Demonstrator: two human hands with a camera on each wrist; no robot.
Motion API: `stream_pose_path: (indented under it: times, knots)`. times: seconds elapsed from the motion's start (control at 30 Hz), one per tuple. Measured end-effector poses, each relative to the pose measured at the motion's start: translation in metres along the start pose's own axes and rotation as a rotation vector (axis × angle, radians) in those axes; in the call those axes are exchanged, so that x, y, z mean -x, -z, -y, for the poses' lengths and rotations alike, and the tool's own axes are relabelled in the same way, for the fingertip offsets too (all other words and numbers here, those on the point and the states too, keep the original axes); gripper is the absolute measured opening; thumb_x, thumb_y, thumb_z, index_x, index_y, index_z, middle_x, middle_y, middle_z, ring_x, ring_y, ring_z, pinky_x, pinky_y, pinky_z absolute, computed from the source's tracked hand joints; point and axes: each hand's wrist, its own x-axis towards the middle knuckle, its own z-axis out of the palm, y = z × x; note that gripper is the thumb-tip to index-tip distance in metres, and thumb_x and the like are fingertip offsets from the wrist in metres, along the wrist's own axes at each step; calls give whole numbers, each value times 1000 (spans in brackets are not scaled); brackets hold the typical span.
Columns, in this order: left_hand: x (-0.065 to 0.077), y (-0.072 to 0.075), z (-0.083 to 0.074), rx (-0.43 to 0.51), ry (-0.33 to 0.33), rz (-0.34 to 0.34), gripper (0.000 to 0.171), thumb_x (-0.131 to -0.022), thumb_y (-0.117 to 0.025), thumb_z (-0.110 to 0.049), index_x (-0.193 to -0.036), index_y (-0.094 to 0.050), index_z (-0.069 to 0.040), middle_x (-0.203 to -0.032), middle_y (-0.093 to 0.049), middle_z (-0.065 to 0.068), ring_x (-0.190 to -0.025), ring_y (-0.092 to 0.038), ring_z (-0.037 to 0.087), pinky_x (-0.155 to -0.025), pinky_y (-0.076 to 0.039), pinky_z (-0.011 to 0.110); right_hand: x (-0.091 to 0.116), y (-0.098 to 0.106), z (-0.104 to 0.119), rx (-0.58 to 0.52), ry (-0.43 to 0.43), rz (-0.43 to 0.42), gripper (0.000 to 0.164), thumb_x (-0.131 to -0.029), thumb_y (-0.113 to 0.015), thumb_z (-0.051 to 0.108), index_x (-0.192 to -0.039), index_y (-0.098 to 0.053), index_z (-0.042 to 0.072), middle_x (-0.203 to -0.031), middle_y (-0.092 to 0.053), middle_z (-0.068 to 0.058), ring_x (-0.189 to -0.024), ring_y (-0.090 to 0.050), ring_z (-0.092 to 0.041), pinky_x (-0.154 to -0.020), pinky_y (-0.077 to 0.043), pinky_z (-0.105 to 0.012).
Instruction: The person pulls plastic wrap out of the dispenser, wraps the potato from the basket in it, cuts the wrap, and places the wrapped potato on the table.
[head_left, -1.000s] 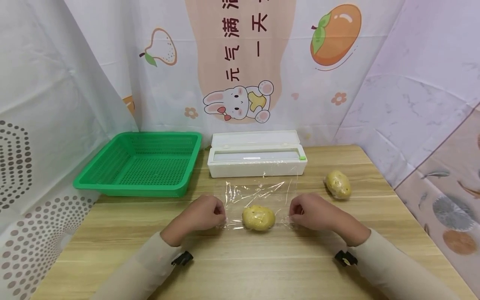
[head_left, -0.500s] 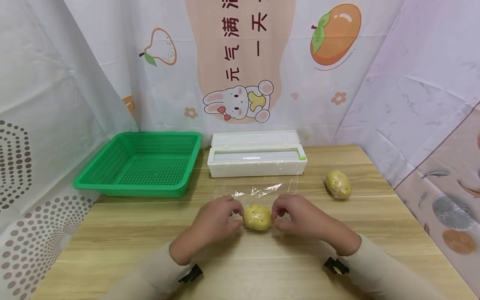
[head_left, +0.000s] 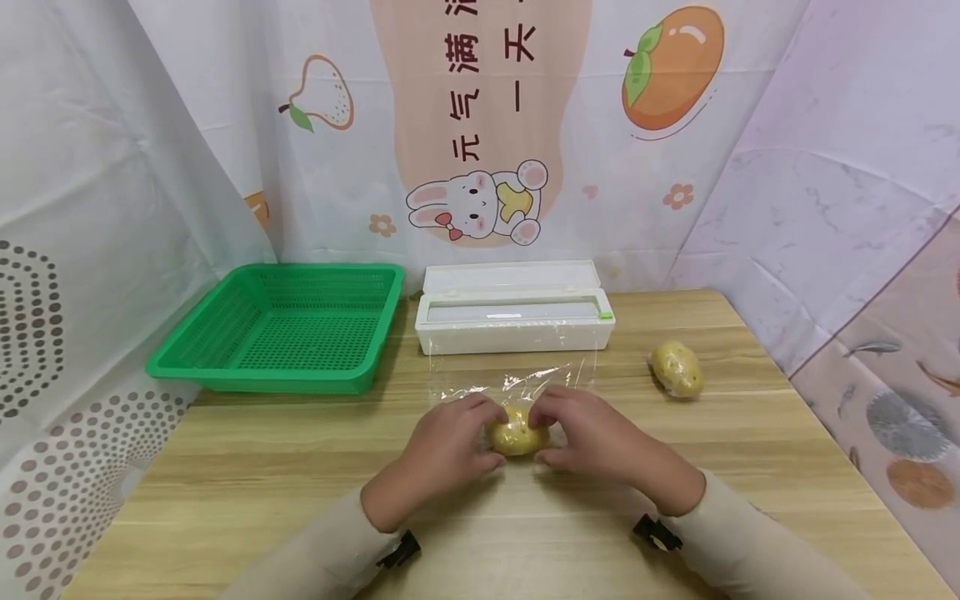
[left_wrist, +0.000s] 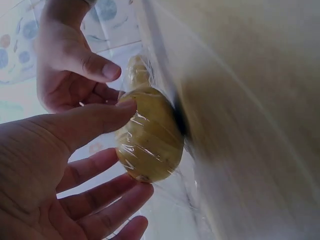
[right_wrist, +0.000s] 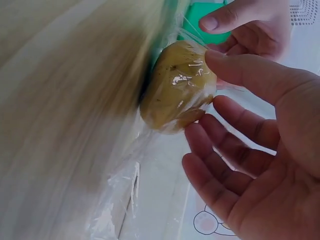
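1 left hand (head_left: 450,443) and 1 right hand (head_left: 590,433). 1 near potato (head_left: 516,437) between the hands plus 1 far potato (head_left: 677,369) beyond the right, so 2. 1 green basket (head_left: 285,382) beyond the left, 1 white box (head_left: 510,337) and 1 clear sheet (head_left: 517,381) ahead. 2 black clips (head_left: 400,550), 1 per wrist.

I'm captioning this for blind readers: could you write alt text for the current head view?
A person's left hand and right hand hold a film-covered potato from either side at a wooden table. Clear film spreads behind it towards an open white box; a green basket stands left, another potato lies right.
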Motion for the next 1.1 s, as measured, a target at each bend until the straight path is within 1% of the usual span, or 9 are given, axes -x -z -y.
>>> stream_pose_path:
  times: [0.1,0.23,0.4,0.53,0.63,0.73,0.9,1.1]
  knots:
    - [-3,1,1,18,13,22,51,-71,-94,-37,-114,-73,-20,-119,-71,-6,-107,-69,15,-89,-57,37,-2,0,0,8,-7,-3,36,-73,-92,26,-101,-70,19,-98,-65,9,-93,-64,-11,-85,-56,-33]
    - [-6,5,2,43,50,65,54,-72,-94,-37,-117,-73,-18,-119,-71,-3,-109,-69,18,-90,-57,40,-4,0,1,13,-28,-10,40,-71,-93,25,-103,-71,17,-99,-66,7,-93,-63,-12,-84,-56,-33]
    - [-14,7,6,79,93,109,57,-71,-95,-34,-121,-73,-15,-121,-71,-1,-111,-68,20,-94,-57,41,-9,1,3,40,-63,-21,45,-68,-93,23,-107,-72,15,-104,-67,5,-96,-63,-12,-87,-56,-35]
    - [-20,6,13,163,118,143,54,-72,-95,-29,-120,-75,-15,-118,-73,-1,-107,-68,18,-93,-56,39,-12,0,3,52,-86,-18,49,-67,-94,23,-110,-72,14,-106,-69,4,-99,-64,-13,-90,-55,-37]
    - [-24,5,20,252,134,161,49,-73,-94,-25,-117,-76,-13,-115,-74,-1,-103,-69,16,-90,-56,37,-14,-1,2,37,-100,-18,50,-68,-96,24,-110,-73,13,-105,-70,4,-99,-64,-14,-90,-55,-38]
    - [-27,5,24,305,145,175,49,-73,-94,-24,-117,-76,-12,-115,-74,-1,-102,-70,15,-91,-55,38,-15,-2,1,8,-112,-19,51,-67,-97,23,-111,-73,13,-105,-70,3,-99,-65,-15,-90,-55,-38]
    - [-31,7,27,328,161,202,54,-71,-96,-26,-119,-76,-11,-117,-73,-1,-102,-70,14,-92,-55,39,-19,-2,-2,-7,-132,-15,54,-67,-97,20,-114,-71,12,-108,-69,2,-102,-64,-17,-91,-55,-39]
    - [-36,7,30,311,162,222,66,-68,-98,-29,-126,-74,-12,-121,-64,1,-102,-69,14,-90,-55,34,-25,-4,-7,-15,-133,-3,59,-66,-97,20,-118,-70,10,-112,-70,1,-103,-64,-18,-90,-55,-39]
